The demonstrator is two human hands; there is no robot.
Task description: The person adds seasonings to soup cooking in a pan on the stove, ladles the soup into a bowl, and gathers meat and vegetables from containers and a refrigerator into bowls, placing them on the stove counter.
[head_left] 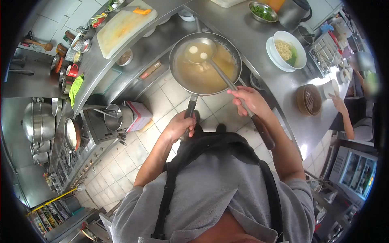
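My left hand (181, 124) is closed around the dark handle of a frying pan (177, 77), which I hold out in front of me over the floor. Cloudy, light-brown broth (216, 79) with some pale pieces fills the pan. In my right hand (250, 99) is a ladle (221, 73), gripped by its long shaft, its dark handle end lying along my forearm. The ladle's bowl is in the pan, and two round white pieces (198, 52) show in it. To the right, a white bowl (300, 60) holds noodles (284, 49) and green leaves.
A bamboo steamer (309, 100) stands on the right counter (283, 91), near another person's hand (338, 103). At the back is a metal bowl of chopped greens (262, 12). A cutting board (121, 34) lies on the left counter. Pots and a stove (69, 162) are further left.
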